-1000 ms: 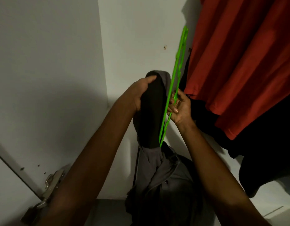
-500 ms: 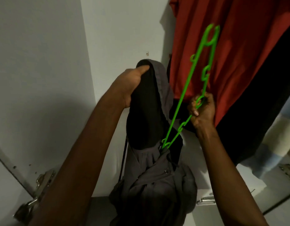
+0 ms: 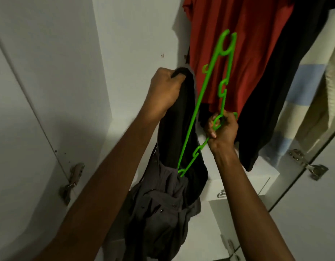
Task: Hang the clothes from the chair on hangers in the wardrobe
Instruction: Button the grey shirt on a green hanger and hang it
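My left hand (image 3: 165,91) grips the top of a dark grey garment (image 3: 163,204), which hangs down in folds in front of the open wardrobe. A bright green plastic hanger (image 3: 199,102) stands tilted beside it, its lower end tucked into the garment's cloth. My right hand (image 3: 222,129) grips the hanger at its hook side, just right of the garment. Part of the garment drapes dark over the hanger's long bar.
Inside the wardrobe hang a red garment (image 3: 238,44), a black one (image 3: 279,91) and a blue-and-cream striped one (image 3: 302,95). A white drawer unit (image 3: 243,183) sits below them. The white left door (image 3: 40,110) and mirrored right door (image 3: 313,204) stand open with metal hinges.
The view swung right, showing more hanging clothes. My right hand pulled the hanger's hook side rightward, so the hanger spread open and tilted away from the garment that my left hand holds.
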The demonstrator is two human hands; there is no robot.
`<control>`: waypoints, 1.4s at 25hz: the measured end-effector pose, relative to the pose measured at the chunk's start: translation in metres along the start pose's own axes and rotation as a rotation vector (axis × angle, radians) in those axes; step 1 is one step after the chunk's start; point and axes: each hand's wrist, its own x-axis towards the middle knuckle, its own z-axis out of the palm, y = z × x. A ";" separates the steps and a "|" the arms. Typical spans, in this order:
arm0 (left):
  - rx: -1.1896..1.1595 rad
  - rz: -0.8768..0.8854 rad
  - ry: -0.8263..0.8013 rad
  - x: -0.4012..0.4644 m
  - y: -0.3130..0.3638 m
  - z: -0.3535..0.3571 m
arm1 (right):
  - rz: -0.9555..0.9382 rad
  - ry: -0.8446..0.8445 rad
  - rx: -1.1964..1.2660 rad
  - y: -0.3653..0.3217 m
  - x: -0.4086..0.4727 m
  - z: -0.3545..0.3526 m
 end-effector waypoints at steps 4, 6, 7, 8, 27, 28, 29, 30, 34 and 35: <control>0.033 0.107 0.134 -0.023 0.014 -0.018 | -0.071 0.155 -0.144 -0.020 -0.040 -0.047; 0.269 0.200 0.172 -0.029 0.023 -0.025 | -0.149 0.222 -0.163 -0.045 -0.056 -0.055; 0.410 0.235 0.196 -0.030 0.026 -0.026 | -0.204 0.235 -0.153 -0.058 -0.060 -0.052; 0.509 0.261 0.214 -0.032 0.028 -0.025 | -0.235 0.214 -0.119 -0.070 -0.065 -0.046; 0.292 -0.001 0.234 -0.020 0.042 0.011 | -0.163 0.155 -0.204 0.009 -0.068 -0.043; 0.203 -0.028 0.212 -0.019 0.042 0.012 | -0.158 0.114 -0.264 0.015 -0.075 -0.041; 0.155 -0.042 0.196 -0.019 0.044 0.012 | -0.148 0.077 -0.334 0.022 -0.082 -0.043; 0.139 -0.049 0.185 -0.019 0.045 0.011 | -0.134 0.047 -0.395 0.026 -0.087 -0.048; 0.270 -0.061 0.148 -0.016 0.044 -0.010 | -0.127 0.038 -0.578 0.000 -0.092 -0.086; 0.311 -0.076 0.131 -0.016 0.042 -0.015 | -0.146 0.049 -0.614 -0.011 -0.093 -0.093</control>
